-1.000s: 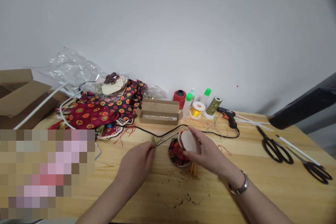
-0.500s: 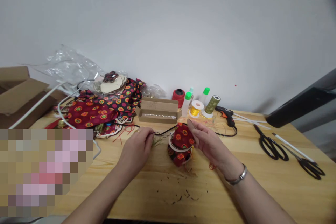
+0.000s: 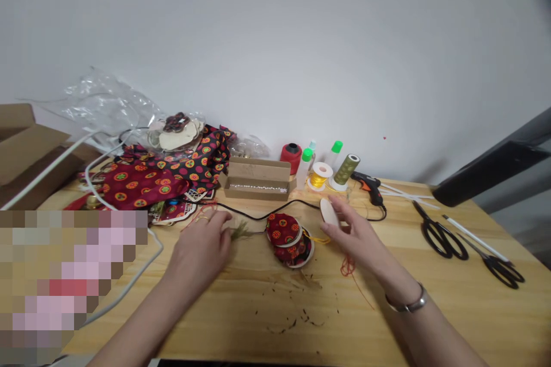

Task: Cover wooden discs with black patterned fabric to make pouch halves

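Lying near the middle of a wooden table (image 3: pixel 232 321): two fabric-covered rounds, the dark red upper round (image 3: pixel 282 229) overlapping the black-printed lower round (image 3: pixel 303 256). Clock bearings are taken from this pair, 12 o'clock toward the wall.

At 2 o'clock, near the pair but apart from it: one pale disc (image 3: pixel 329 214), tilted, clamped between the thumb and fingers of the right hand (image 3: pixel 355 235).

At 9 o'clock: the left hand (image 3: pixel 202 246), fingers curled and together; whether they grip anything cannot be told. Between it and the pair, one green tassel (image 3: pixel 240 231).

At 3 o'clock: yellow cord (image 3: pixel 317 237), extending from the pair toward the right hand. At 4 o'clock: tangled red thread (image 3: pixel 348 266).

At 12 o'clock: black cable (image 3: pixel 258 218), passing just beyond; farther off, red spool (image 3: pixel 291 159).

At 11 o'clock: open cardboard box (image 3: pixel 258 172) containing a row of small pale beads.

At 1 o'clock: yellow spool (image 3: pixel 318 181).

At 2 o'clock, farther out: glue gun (image 3: pixel 371 186).

At 10 o'clock: heaped patterned fabric (image 3: pixel 167 178).

At 6 o'clock: dark scraps (image 3: pixel 297 321).
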Motion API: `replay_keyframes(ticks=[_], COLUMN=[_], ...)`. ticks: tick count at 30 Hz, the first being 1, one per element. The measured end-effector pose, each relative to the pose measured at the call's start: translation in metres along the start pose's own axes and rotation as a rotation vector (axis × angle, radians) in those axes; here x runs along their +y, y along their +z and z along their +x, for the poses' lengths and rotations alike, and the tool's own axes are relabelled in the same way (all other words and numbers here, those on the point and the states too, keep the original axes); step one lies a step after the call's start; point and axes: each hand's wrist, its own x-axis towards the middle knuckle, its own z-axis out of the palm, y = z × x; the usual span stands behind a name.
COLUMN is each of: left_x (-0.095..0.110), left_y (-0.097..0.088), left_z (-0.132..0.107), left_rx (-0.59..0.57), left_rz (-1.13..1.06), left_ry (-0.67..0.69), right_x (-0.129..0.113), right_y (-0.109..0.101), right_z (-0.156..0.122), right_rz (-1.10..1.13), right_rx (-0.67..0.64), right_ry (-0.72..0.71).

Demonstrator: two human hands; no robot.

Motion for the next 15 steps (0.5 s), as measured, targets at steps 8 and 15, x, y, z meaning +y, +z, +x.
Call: replay_keyframes(ticks=[8, 15], left_x=[0.055, 0.071], left_y=[0.019, 0.025], left_z=[-0.009, -0.001], left_rx=[-0.031, -0.078], left_rz=[-0.201, -0.071], left_ry=[0.409, 0.38], right_x=[0.033, 0.036], right_y=[-0.021, -0.019], right_z=[-0.025, -0.045], right_rz=[-0.472, -0.702], right_rx=[0.116, -0.015], right_ry=[-0.186, -0.313])
